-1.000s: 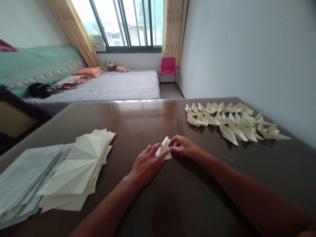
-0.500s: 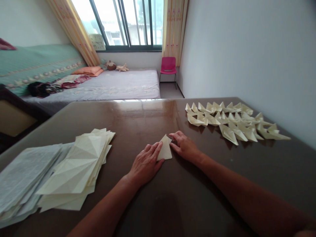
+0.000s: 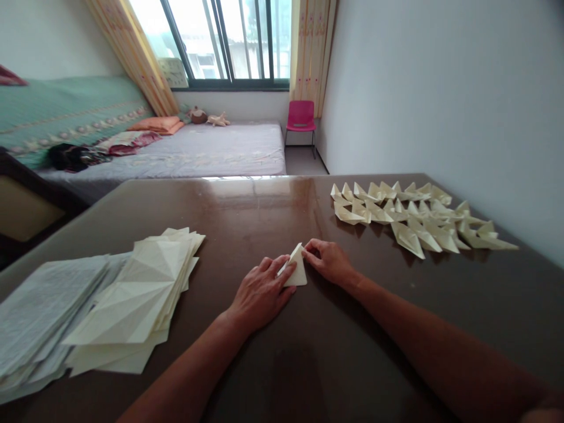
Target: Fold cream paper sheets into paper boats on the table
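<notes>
A small cream piece of folded paper point(image 3: 298, 274) lies on the brown table between my hands. My left hand point(image 3: 263, 292) holds it down from the left, thumb at its lower edge and fingers over its side. At its upper right, my right hand point(image 3: 328, 260) pinches the corner between thumb and forefinger. Part of the paper is hidden under my left fingers.
Left of my hands lies a stack of creased cream sheets point(image 3: 152, 264), beside a pile of greyish printed paper point(image 3: 48, 305). Several folded paper boats point(image 3: 408, 235) stand in rows at the right, near the white wall point(image 3: 440, 88).
My right fingers have closed on the paper's upper corner, where they were apart before. The top of the paper has lifted and folded over, looking narrower. My left hand has barely shifted.
</notes>
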`<state>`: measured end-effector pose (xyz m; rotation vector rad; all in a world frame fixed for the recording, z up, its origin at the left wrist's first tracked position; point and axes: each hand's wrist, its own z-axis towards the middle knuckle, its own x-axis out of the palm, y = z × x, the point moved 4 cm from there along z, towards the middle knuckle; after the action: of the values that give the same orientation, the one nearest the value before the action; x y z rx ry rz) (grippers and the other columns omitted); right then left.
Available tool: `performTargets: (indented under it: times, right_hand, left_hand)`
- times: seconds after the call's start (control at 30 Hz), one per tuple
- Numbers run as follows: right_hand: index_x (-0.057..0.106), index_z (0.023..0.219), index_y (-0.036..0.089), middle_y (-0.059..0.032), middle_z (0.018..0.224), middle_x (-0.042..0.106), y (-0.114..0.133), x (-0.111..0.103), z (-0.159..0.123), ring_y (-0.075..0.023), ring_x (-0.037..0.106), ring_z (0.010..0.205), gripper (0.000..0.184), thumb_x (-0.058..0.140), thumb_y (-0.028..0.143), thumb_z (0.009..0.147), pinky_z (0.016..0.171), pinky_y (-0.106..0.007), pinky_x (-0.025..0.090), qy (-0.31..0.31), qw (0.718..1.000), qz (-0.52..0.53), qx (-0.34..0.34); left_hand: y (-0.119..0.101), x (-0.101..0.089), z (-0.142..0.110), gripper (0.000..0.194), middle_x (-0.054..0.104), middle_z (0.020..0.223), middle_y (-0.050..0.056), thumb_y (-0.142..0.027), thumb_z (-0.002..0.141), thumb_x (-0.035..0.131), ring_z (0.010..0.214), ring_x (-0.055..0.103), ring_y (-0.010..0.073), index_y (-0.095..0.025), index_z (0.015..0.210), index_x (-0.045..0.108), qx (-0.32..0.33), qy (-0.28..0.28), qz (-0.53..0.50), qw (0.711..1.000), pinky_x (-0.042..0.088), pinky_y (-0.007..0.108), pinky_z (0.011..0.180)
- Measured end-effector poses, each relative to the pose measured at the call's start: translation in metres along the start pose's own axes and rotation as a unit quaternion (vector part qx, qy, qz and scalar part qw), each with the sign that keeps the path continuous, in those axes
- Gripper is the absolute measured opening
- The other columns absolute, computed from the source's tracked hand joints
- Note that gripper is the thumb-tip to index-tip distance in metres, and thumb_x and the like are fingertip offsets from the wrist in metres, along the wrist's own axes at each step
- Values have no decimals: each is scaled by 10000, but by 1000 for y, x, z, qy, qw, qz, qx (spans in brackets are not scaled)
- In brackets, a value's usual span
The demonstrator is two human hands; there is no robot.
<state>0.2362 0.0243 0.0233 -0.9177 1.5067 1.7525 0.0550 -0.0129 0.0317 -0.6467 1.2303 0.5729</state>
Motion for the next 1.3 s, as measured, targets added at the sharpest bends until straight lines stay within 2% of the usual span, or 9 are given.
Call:
performTargets:
  times: [0.2, 0.37, 0.57, 0.7, 0.87, 1.03, 1.17, 1.23, 1.3]
  right_hand:
    - [676, 865, 245, 11, 842, 691, 5, 3, -6, -124, 592, 683, 141, 575, 337, 834, 653, -243, 400, -41, 998, 2, -43]
    - [705, 969, 260, -9, 968, 689, 6, 5, -10, -131, 619, 756, 200, 542, 308, 864, 720, -247, 447, -15, 996, 41, -82]
    - [679, 1028, 223, -38, 1020, 697, 0, 5, -8, -176, 639, 900, 237, 499, 219, 874, 826, -288, 479, -2, 993, 81, -88]
    - [658, 1109, 224, -46, 1101, 656, 3, 5, -12, -162, 621, 957, 307, 448, 174, 890, 863, -270, 471, 21, 992, 46, -116]
    - [612, 1171, 235, -61, 1234, 569, 19, 5, -22, -191, 517, 1102, 343, 447, 142, 886, 879, -287, 457, 43, 981, -78, -174]
    - [602, 1155, 215, -77, 1140, 625, 27, -1, -25, -218, 482, 1074, 293, 475, 164, 896, 959, -359, 388, 64, 967, -112, -221]
    - [611, 1074, 207, -66, 999, 651, 13, -5, -17, -186, 530, 992, 338, 439, 46, 832, 893, -311, 415, 70, 981, -42, -178]
    - [618, 1014, 197, -53, 954, 647, 4, -5, -12, -168, 557, 940, 363, 425, 2, 777, 855, -278, 433, 70, 985, 14, -158]
    - [618, 966, 191, -33, 899, 648, -4, -6, -6, -151, 581, 873, 360, 409, -7, 752, 817, -260, 450, 63, 986, 72, -135]
  left_hand:
    - [-1, -1, 1, 461, 491, 1360, 38, -426, 917, 432, 1108, 450, 238, -251, 1343, 457, -17, 16, -6, 1000, 457, 409, 953]
    - [-1, 0, 1, 483, 498, 1363, 43, -424, 911, 448, 1115, 446, 235, -234, 1355, 442, -16, 10, -10, 1000, 457, 402, 958]
    - [0, 2, 1, 482, 513, 1353, 44, -444, 909, 446, 1109, 450, 239, -224, 1338, 460, -16, 3, -9, 1000, 459, 403, 952]
    - [0, 1, 1, 478, 514, 1350, 42, -430, 904, 465, 1100, 458, 232, -230, 1338, 456, -18, 1, -6, 1000, 457, 393, 951]
    - [0, 2, 1, 492, 497, 1370, 33, -429, 908, 458, 1112, 447, 230, -236, 1360, 432, -15, 4, -6, 1000, 446, 390, 960]
    - [-2, 0, 1, 529, 469, 1403, 3, -410, 918, 449, 1082, 450, 224, -290, 1421, 336, -5, 11, -6, 1000, 442, 383, 938]
    - [-2, 0, 1, 591, 563, 1290, 57, -427, 916, 450, 1018, 480, 226, -256, 1453, 269, -17, 21, 3, 1000, 461, 374, 850]
    - [-2, 0, 1, 574, 580, 1266, 68, -441, 917, 442, 1022, 482, 235, -234, 1436, 308, -20, 25, 10, 999, 460, 378, 832]
    - [-4, 1, 1, 496, 544, 1329, 47, -429, 929, 423, 1052, 473, 237, -254, 1392, 388, -6, 23, 17, 1000, 452, 385, 848]
